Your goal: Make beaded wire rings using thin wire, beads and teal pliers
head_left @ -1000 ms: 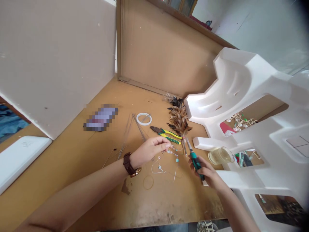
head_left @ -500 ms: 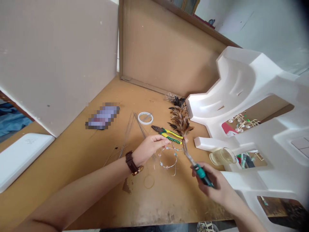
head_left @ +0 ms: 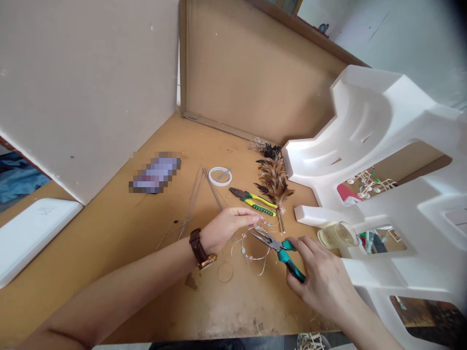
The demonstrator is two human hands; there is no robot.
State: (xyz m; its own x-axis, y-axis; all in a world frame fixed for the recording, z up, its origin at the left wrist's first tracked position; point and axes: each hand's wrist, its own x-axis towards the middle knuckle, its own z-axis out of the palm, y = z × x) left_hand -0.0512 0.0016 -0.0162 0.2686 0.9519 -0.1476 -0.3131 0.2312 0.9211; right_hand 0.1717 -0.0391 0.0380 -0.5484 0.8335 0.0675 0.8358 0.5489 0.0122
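Between the fingertips of my left hand (head_left: pixel 228 225), which are closed in a pinch, is the upper part of a beaded wire ring (head_left: pixel 250 258). Small clear, pink and blue beads sit along its loop, and loose wire ends stick out. My right hand (head_left: pixel 321 274) grips the teal-and-black handles of needle-nose pliers (head_left: pixel 272 243). Their slim jaws point left and lie close to the ring's beads, just below my left fingertips; whether they touch the wire I cannot tell. Yellow-and-green pliers (head_left: pixel 253 201) rest on the table beyond my left hand.
A feather duster (head_left: pixel 273 177) lies behind the pliers. Left of it are a roll of white tape (head_left: pixel 220 177), loose wires (head_left: pixel 189 201) and a blurred phone (head_left: pixel 156 175). A glass jar (head_left: pixel 337 235) stands by the white foam packing (head_left: pixel 365 112). A rubber band (head_left: pixel 225 272) lies in front.
The needle-nose pliers have swung from pointing up at the feather duster's handle to pointing left at the beaded ring, their handles now spread. My left hand stays nearly in place.
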